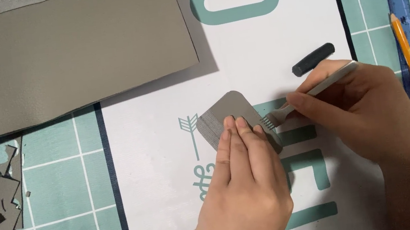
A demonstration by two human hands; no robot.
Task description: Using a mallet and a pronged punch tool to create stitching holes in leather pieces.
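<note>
Head view: left hand [242, 178] presses flat on grey leather piece [226, 113]; right hand [357, 105] grips pronged chisel [308, 93].

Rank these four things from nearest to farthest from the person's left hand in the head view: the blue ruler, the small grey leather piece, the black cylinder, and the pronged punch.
1. Small grey leather piece: under the left hand fingertips.
2. Pronged punch: its teeth just right of the fingertips.
3. Black cylinder: up and to the right, on the white sheet.
4. Blue ruler: far right, on the green mat.
</note>
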